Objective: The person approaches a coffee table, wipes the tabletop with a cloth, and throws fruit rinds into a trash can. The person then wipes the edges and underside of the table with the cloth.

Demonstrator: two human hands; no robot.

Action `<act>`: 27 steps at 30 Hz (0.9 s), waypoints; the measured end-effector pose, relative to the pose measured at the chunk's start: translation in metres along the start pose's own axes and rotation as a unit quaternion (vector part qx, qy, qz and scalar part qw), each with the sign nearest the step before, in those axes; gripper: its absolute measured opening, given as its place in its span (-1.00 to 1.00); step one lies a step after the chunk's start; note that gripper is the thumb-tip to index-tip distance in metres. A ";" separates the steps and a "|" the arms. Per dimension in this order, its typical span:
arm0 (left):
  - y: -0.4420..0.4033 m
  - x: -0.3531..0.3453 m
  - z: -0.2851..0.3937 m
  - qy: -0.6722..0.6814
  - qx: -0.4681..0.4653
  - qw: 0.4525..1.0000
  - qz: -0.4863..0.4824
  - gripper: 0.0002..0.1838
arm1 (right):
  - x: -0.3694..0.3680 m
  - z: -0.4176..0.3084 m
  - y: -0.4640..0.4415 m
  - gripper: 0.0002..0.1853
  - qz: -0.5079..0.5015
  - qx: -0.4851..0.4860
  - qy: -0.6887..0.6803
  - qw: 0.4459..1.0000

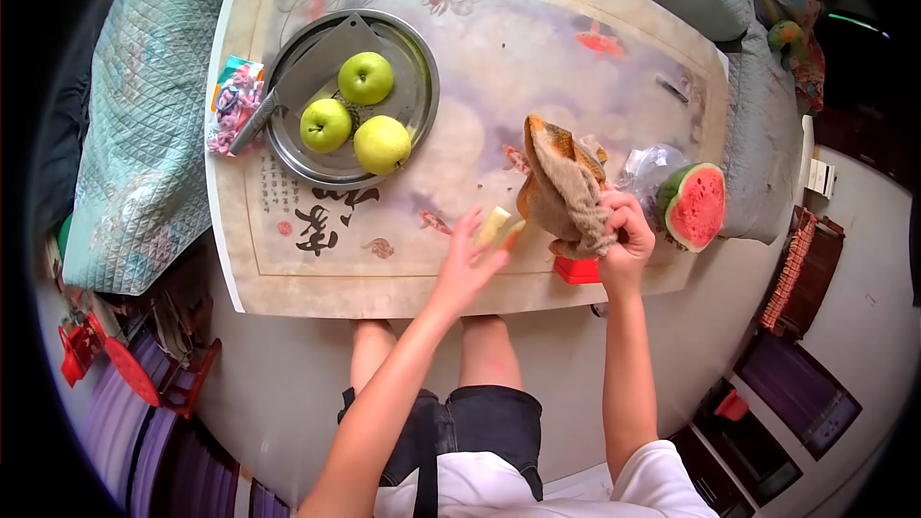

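Observation:
My right hand (625, 228) is closed on a bunched brown and grey cloth (566, 187), which it lifts over the front right part of the table. Just left of the cloth is my left hand (467, 261), its fingers spread. A small pale yellow piece (493, 225) shows by the left fingertips; whether they touch it is unclear. Under the cloth, a red object (577, 270) is partly hidden. A cut watermelon (696, 207) lies to the right of my right hand, its red face showing.
On the left, a round metal tray (426, 86) holds three green apples (366, 79) and a cleaver (317, 59). A colourful packet (233, 105) lies beside it. A clear plastic bag (652, 168) is near the watermelon. Cushioned seats (144, 125) flank the table (403, 294).

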State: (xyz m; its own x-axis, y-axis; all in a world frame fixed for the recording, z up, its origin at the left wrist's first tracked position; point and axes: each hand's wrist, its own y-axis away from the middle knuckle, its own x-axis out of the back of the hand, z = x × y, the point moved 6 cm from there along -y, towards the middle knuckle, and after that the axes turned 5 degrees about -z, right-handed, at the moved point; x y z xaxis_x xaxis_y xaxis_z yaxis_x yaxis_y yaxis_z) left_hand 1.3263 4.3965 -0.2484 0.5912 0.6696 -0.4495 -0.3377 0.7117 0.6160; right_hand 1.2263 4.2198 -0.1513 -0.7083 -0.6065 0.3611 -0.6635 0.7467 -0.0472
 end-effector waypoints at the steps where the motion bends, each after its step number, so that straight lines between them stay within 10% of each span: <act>1: -0.004 -0.027 0.011 0.072 0.003 0.997 -0.027 -0.49 | 0.003 -0.008 0.003 -0.84 0.000 0.003 0.002 1.000; 5: -0.026 -0.090 0.014 0.080 0.025 0.986 -0.141 -0.66 | 0.024 -0.039 0.002 -0.79 0.068 0.007 0.009 0.998; 10: -0.001 -0.073 0.085 -0.222 -0.296 0.928 0.045 -0.81 | 0.104 -0.041 0.008 -0.82 0.223 -0.063 -0.128 0.964; 15: 0.028 -0.043 0.118 -0.262 -0.262 0.925 0.082 -0.74 | 0.149 -0.096 -0.003 -0.83 0.273 0.038 -0.193 0.942; 19: 0.053 -0.051 0.116 -0.418 -0.356 0.831 0.087 -0.71 | 0.154 -0.133 -0.004 -0.78 0.379 0.024 -0.018 0.925; 27: 0.072 -0.058 0.126 -0.573 -0.341 0.741 0.085 -0.88 | 0.143 -0.105 -0.004 -0.63 0.244 0.060 0.217 0.943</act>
State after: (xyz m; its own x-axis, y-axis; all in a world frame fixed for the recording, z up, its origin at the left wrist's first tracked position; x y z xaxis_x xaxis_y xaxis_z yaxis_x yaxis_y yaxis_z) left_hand 1.3600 4.3824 -0.0965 0.5989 0.4205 0.6816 -0.5394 0.8409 -0.0448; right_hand 1.1528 4.1590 -0.0015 -0.7882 -0.0090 0.6153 -0.3246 0.8556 -0.4032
